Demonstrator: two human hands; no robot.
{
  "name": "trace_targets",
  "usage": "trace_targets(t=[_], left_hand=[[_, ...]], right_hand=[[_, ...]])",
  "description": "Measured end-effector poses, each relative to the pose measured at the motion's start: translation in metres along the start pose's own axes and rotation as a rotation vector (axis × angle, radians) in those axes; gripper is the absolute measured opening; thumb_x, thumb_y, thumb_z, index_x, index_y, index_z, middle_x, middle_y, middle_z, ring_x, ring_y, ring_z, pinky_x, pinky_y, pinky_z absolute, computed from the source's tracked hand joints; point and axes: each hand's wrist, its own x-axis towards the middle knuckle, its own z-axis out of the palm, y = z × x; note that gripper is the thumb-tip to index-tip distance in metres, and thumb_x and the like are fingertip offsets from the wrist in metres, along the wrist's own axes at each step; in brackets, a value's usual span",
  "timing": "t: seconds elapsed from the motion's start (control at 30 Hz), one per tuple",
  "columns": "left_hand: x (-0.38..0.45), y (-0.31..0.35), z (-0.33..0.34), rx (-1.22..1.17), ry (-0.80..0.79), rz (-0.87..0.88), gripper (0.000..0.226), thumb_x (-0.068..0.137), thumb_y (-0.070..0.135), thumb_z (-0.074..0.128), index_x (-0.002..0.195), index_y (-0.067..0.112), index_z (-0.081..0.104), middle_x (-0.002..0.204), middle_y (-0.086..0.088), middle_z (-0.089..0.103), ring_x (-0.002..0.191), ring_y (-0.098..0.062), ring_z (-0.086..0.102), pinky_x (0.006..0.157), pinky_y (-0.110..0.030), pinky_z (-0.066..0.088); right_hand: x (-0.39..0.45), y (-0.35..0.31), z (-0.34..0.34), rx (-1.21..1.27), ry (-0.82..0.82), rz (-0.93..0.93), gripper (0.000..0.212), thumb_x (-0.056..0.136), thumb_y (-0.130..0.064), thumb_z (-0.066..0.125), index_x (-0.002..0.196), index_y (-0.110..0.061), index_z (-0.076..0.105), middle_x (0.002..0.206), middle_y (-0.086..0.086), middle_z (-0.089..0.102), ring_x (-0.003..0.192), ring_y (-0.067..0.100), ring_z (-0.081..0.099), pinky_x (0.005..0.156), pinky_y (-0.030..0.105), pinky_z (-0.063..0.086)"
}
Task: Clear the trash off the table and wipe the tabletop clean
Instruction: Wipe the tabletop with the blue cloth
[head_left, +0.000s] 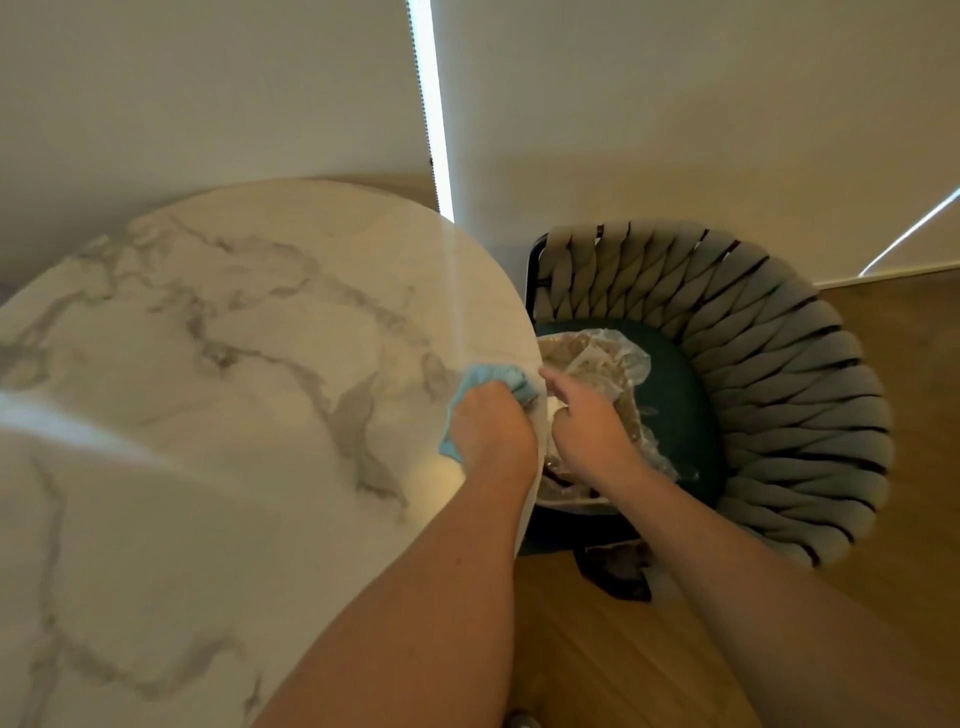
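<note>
Here, the left hand (491, 426) grips a light blue cloth (493, 382) at the right edge of the round marble tabletop (208, 389). Just beside it, the right hand (587, 421) holds a clear plastic bag (608, 364) open over the woven chair's (779, 374) green seat.

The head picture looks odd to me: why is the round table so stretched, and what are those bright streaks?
Head view: the wide lens bends the table and chair; a bright strip between the blinds throws glare streaks across the marble; motion blur softens the left hand, cloth, right hand and bag.
</note>
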Motion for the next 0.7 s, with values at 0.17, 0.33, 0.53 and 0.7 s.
trace_targets(t=[0.17,0.33,0.53,0.7], left_hand=[[0.006,0.038,0.015,-0.002,-0.047,0.137,0.031,0.094,0.007,0.044,0.118,0.015,0.064,0.113,-0.010,0.065,0.105,-0.026,0.060,0.087,-0.035,0.047],[0.021,0.057,0.014,-0.202,-0.138,0.222,0.047,0.088,0.005,0.048,0.131,0.020,0.059,0.123,-0.007,0.064,0.109,-0.023,0.059,0.095,-0.033,0.047],[0.050,0.031,-0.037,-0.219,-0.075,0.302,0.036,0.079,-0.002,0.045,0.102,0.010,0.071,0.095,-0.013,0.069,0.085,-0.026,0.061,0.065,-0.027,0.041],[0.091,-0.008,-0.075,0.190,0.141,0.304,0.039,0.086,0.007,0.050,0.119,0.022,0.065,0.110,-0.014,0.067,0.100,-0.035,0.061,0.078,-0.034,0.046]], right_hand=[[0.023,0.009,-0.032,0.003,0.105,0.094,0.058,0.090,0.004,0.037,0.143,-0.018,0.044,0.142,0.005,0.050,0.129,0.017,0.046,0.105,0.026,0.036],[0.040,0.011,-0.058,-0.004,0.184,0.120,0.047,0.096,-0.007,0.041,0.142,-0.020,0.046,0.141,0.002,0.051,0.126,0.013,0.047,0.098,0.019,0.033],[0.048,0.007,-0.068,0.066,0.266,0.145,0.049,0.095,-0.002,0.038,0.140,-0.020,0.047,0.137,0.001,0.054,0.113,0.004,0.048,0.096,0.019,0.037],[0.056,0.004,-0.059,0.048,0.273,0.128,0.045,0.098,-0.006,0.037,0.140,-0.020,0.047,0.140,0.002,0.053,0.127,0.011,0.047,0.100,0.019,0.034]])
